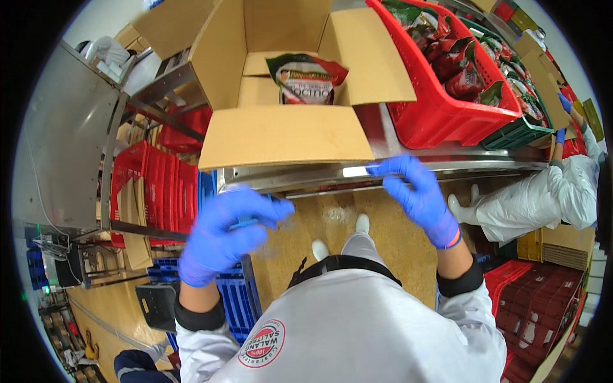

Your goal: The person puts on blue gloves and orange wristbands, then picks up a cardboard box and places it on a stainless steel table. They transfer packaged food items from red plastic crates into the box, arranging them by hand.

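Note:
An open cardboard box sits before me on a steel table, flaps spread. Inside it stands a printed plastic food pouch in red, green and white. My left hand, in a blue glove and blurred, hovers in front of the table's left end. Its fingers are bent, with a gap to the thumb and nothing seen between them. My right hand, also gloved, is at the table's front edge. A small white strip shows at its fingertips; whether it is held or lies on the edge is unclear.
Right of the box, a red plastic crate holds several similar pouches. Behind it is a green crate of pouches. A co-worker in white stands at the right. Red crates and a blue pallet are at left.

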{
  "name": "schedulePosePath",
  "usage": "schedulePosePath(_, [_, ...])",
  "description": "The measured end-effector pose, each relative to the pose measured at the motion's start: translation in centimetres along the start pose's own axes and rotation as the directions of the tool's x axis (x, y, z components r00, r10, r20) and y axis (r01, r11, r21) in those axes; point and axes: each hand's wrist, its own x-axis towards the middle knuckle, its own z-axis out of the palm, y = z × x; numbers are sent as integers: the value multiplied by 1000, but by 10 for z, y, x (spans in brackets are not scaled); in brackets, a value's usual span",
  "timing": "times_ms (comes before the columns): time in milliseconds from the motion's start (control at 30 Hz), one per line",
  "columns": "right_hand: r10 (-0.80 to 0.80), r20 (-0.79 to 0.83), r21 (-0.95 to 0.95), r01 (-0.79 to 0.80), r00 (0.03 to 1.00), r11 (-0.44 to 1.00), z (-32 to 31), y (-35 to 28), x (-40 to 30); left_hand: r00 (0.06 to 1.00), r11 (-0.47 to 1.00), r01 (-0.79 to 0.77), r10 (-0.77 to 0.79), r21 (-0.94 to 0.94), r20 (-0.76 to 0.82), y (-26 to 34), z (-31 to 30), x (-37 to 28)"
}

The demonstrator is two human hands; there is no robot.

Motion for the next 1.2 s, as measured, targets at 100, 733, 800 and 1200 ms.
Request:
schedulePosePath(100, [-155,-202,-55,147,967,988,-11,-21,71,972,909,-114,185,402,-142,34,-12,85])
schedulePosePath(733, [-218,145,-931,208,965,299,-265,135,277,982,412,137,63,901,-178,-87,22,206])
schedulePosePath(800, [-155,220,-916,259,963,308,-278,175,302,979,414,163,43,895,-199,-86,22,208])
schedulePosePath(1200, [-36,383,-850,367,923,376,-251,198,355,948,487,276,5,829,-319,-90,8,196])
